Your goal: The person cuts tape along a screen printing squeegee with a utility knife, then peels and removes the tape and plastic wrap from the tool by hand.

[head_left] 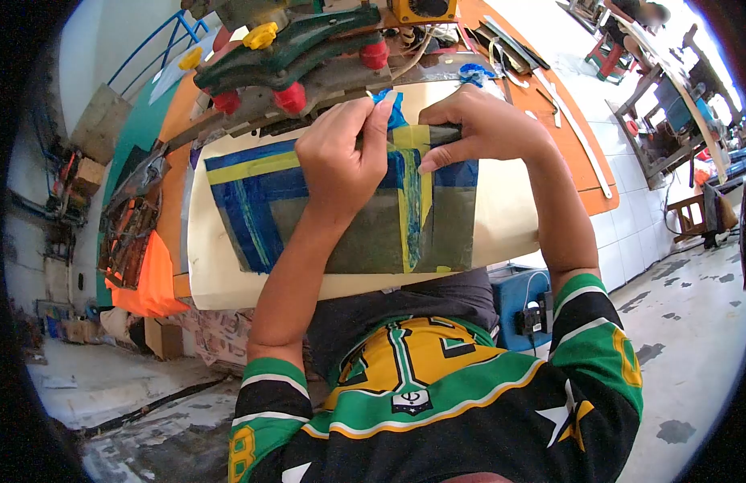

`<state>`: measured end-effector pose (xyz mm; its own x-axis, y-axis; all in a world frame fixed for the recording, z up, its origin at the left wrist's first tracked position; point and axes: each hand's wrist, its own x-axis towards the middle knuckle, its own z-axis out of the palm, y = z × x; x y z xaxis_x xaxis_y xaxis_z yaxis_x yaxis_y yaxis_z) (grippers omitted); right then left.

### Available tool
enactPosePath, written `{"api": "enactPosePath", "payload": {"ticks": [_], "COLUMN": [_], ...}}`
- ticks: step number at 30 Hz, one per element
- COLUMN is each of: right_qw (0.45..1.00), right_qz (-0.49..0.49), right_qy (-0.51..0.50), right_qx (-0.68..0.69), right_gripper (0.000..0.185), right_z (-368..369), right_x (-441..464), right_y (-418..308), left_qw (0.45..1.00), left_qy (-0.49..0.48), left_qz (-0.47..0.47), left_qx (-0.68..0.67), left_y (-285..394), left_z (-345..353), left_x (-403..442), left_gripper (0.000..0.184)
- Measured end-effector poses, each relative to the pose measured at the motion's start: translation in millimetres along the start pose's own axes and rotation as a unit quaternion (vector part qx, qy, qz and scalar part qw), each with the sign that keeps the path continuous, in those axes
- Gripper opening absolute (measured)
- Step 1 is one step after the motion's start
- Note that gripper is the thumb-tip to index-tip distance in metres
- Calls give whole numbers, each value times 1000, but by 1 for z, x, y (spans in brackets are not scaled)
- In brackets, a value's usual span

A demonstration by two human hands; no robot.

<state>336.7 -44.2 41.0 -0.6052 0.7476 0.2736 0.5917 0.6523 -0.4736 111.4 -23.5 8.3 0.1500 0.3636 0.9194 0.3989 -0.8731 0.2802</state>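
A flat grey panel [341, 241] with blue and yellow bands lies in front of me on a cream sheet. My left hand [341, 153] is closed above its far edge, thumb and forefinger pinching a crumpled blue strip [395, 111]. My right hand [490, 125] grips the panel's far edge at the right. Its thumb rests on the face near a yellow band, while the other fingers curl toward the back and are partly hidden. Streaky blue marks run down the panel beside the yellow.
Just beyond the panel stands a dark green metal clamp frame [309, 52] with red and yellow knobs. Another crumpled blue piece [475, 74] lies behind my right hand. The cream sheet [510, 201] covers an orange table [586, 145]. Long metal strips [578, 133] lie at the right.
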Motion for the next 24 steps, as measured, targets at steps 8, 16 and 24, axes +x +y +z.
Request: {"api": "enactPosePath", "payload": {"ticks": [8,16,24], "right_qw": [992,980,975], "right_qz": [-48,-86,-55], "right_qy": [62,151,196], "right_qx": [-98,-94,-92], "right_gripper": [43,37,39], "right_z": [-14,-5,11], "right_x": [-13,-9,-36], "right_y": [-59,-68,-78], "left_qw": [1000,997,1000], "left_qy": [12,39,2], "left_qz": [12,55,24], "left_qx": [7,37,10], "left_y": [39,44,71], "left_z": [-49,-62,-70], "left_x": [9,5,-2], "left_gripper": [12,14,11]}}
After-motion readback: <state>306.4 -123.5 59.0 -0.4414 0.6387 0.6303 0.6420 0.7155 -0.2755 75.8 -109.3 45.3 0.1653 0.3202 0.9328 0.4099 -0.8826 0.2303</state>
